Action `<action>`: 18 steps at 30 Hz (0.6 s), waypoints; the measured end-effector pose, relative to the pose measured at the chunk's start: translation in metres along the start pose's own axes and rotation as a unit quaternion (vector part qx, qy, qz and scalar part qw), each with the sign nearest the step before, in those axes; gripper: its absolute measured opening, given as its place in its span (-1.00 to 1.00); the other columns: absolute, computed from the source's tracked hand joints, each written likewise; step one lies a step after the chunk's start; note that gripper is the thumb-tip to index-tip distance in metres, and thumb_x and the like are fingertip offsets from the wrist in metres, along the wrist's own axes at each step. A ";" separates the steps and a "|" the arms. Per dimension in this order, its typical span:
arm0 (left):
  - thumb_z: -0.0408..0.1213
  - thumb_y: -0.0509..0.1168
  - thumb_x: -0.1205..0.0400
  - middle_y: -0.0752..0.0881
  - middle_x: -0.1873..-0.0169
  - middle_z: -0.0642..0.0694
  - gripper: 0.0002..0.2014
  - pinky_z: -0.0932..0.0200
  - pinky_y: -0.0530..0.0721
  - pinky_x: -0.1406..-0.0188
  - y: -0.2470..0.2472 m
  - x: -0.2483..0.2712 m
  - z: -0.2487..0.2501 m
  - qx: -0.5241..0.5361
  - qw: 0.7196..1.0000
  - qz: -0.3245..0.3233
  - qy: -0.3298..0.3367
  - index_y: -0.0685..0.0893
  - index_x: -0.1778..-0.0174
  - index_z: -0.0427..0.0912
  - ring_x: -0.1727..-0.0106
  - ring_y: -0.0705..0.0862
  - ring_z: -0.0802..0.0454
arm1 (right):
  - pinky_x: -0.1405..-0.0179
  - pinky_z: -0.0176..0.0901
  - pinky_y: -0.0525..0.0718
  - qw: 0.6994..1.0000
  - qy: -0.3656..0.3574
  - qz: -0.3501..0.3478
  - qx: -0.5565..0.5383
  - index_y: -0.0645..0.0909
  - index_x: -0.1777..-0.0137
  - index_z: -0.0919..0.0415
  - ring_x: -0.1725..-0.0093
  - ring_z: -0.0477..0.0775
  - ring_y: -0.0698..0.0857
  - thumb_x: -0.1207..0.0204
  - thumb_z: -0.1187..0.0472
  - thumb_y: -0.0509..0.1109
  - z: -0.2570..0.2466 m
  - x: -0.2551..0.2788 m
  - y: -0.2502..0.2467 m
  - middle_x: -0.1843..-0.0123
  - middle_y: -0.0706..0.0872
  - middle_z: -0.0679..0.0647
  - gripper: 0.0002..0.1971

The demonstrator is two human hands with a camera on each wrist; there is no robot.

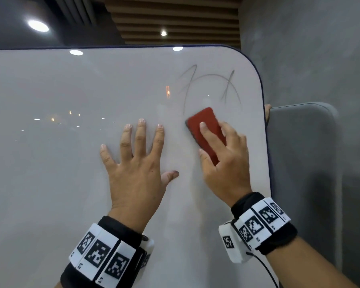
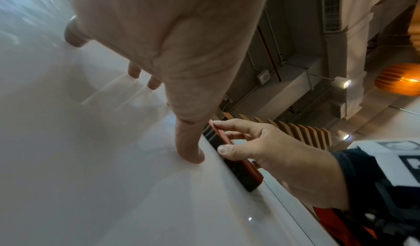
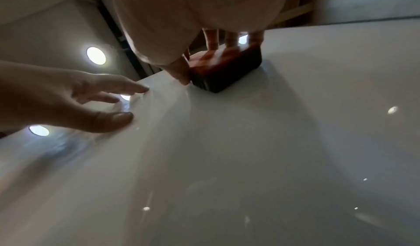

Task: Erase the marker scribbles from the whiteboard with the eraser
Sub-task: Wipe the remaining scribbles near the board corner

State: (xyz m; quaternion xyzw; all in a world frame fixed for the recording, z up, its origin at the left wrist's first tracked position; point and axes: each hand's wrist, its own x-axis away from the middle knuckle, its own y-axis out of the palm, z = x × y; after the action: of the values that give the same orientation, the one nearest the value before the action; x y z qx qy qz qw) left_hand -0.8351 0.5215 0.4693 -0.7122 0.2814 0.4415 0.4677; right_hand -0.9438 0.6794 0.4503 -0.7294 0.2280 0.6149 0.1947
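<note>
A white whiteboard (image 1: 71,163) with a dark rim fills most of the head view. Faint grey marker scribbles (image 1: 208,86) curve across its upper right part. My right hand (image 1: 222,154) grips a red eraser (image 1: 208,125) with a dark felt underside and presses it flat on the board just below the scribbles. The eraser (image 2: 238,170) and the hand (image 2: 272,160) also show in the left wrist view, and the eraser (image 3: 227,70) in the right wrist view. My left hand (image 1: 137,159) lies flat on the board with fingers spread, left of the eraser.
The board's rounded right edge (image 1: 266,132) runs close beside the eraser. Behind it stands a grey padded panel (image 1: 306,163). Another person's fingertip (image 1: 268,113) grips the board's right edge. Ceiling lights reflect in the glossy surface.
</note>
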 end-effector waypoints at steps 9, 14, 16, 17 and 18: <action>0.27 0.51 -0.33 0.14 -0.65 -0.23 -0.05 -0.72 0.20 -0.42 0.002 -0.012 -0.001 0.052 0.998 0.033 -0.008 0.32 -0.60 0.01 -0.69 0.11 -0.26 | -0.33 0.23 0.52 0.995 0.090 0.054 -0.003 0.54 -0.55 -0.03 -0.30 0.33 0.50 -0.49 0.09 0.40 -0.006 -0.023 0.004 -0.48 0.51 0.23 -0.43; 0.38 0.27 -0.44 0.01 -0.73 -0.23 0.05 -0.63 0.17 -0.50 0.001 -0.011 -0.002 0.035 0.999 0.010 -0.019 0.04 -0.76 -0.03 -0.74 0.00 -0.20 | -0.18 0.16 0.58 0.997 -0.065 -0.030 0.008 0.58 -0.51 -0.05 -0.22 0.22 0.52 -0.46 0.15 0.49 -0.022 -0.011 0.004 -0.43 0.55 0.15 -0.43; 0.42 0.28 -0.41 0.10 -0.71 -0.22 0.05 -0.61 0.22 -0.48 -0.001 -0.012 -0.004 0.022 1.000 0.010 -0.017 0.12 -0.75 -0.03 -0.71 0.06 -0.19 | -0.21 0.25 0.59 1.000 0.002 0.020 0.001 0.61 -0.49 -0.06 -0.22 0.23 0.53 -0.46 0.14 0.47 -0.009 -0.029 0.002 -0.42 0.56 0.14 -0.45; 0.43 0.28 -0.39 0.14 -0.69 -0.22 0.04 -0.61 0.24 -0.46 -0.003 -0.013 -0.004 0.016 1.000 0.010 -0.016 0.16 -0.74 -0.02 -0.69 0.09 -0.20 | -0.23 0.29 0.59 0.998 0.043 0.043 -0.010 0.61 -0.49 -0.07 -0.23 0.23 0.53 -0.47 0.14 0.46 -0.004 -0.038 0.001 -0.41 0.55 0.14 -0.47; 0.43 0.28 -0.38 0.19 -0.67 -0.22 0.02 -0.62 0.25 -0.45 -0.004 -0.015 -0.005 0.016 1.000 0.014 -0.014 0.23 -0.71 -0.02 -0.67 0.13 -0.21 | -0.25 0.30 0.59 0.996 0.069 0.054 -0.020 0.61 -0.49 -0.06 -0.24 0.23 0.52 -0.48 0.13 0.45 -0.004 -0.044 0.002 -0.41 0.54 0.14 -0.47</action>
State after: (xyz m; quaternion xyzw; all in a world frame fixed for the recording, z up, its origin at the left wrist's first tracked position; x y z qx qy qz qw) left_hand -0.8364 0.5180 0.4850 -0.6941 0.2916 0.4534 0.4770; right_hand -0.9479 0.6799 0.4945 -0.7606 0.2679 0.5769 0.1300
